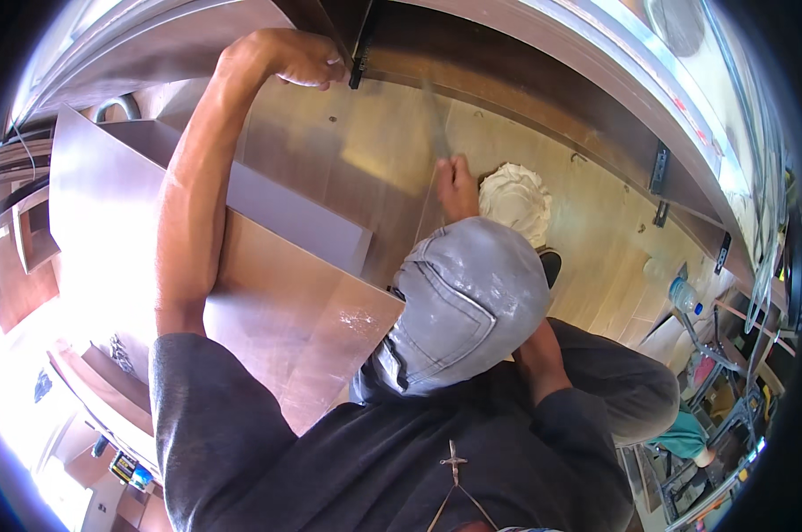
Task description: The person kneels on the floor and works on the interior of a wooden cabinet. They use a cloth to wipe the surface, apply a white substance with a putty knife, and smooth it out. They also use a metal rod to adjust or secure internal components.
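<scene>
My left hand is raised at the far left of the work. Its fingers are curled in against the edge of a dark brown panel, beside a black metal runner; what lies inside the fingers is hidden. Beyond my bent grey knee, my right hand is closed around the lower end of a long, thin tool. Motion blurs the tool, so its kind is unclear. Right of that hand, a crumpled cream-coloured bundle sits on the wooden floor.
A large wood-faced panel stands at my left, with a greyish board behind it. Dark cabinet boards cross the far side, carrying more black runners. A plastic bottle and metal-framed clutter are at the right.
</scene>
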`<state>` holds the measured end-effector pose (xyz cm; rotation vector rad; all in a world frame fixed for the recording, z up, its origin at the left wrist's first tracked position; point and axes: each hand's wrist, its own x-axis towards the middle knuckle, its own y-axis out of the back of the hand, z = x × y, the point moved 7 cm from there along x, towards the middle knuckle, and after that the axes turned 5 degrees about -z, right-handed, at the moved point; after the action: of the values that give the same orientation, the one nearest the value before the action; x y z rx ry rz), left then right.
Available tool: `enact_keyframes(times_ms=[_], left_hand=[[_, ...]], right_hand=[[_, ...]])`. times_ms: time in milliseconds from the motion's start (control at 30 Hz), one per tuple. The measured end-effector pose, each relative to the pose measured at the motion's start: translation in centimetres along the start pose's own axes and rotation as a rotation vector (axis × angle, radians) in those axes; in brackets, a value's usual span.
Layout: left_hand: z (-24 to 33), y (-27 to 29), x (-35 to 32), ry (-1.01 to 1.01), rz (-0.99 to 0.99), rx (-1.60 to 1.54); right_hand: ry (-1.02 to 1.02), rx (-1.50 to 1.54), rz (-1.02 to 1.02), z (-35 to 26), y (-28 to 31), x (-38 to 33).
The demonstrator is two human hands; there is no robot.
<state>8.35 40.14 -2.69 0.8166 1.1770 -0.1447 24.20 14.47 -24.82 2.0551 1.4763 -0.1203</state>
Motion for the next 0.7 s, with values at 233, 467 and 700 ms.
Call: enact_keyframes(times_ms=[233,467,700], left_hand=[[0.1,0.3,-2.4,-0.159,0.099,-0.019],[4.7,-1.3,-1.2,-0.305,0.098,0.132],[16.5,-8.7,-4.8,-0.597,0.544,0.353]], right_hand=[[0.334,-0.457,-0.133,-4.4,0.4,-1.0],[0.624,-0.469,0.034,-16.9,0.7,7.3],[0.693,-0.613,0.176,-20.7,-5.7,10.9]])
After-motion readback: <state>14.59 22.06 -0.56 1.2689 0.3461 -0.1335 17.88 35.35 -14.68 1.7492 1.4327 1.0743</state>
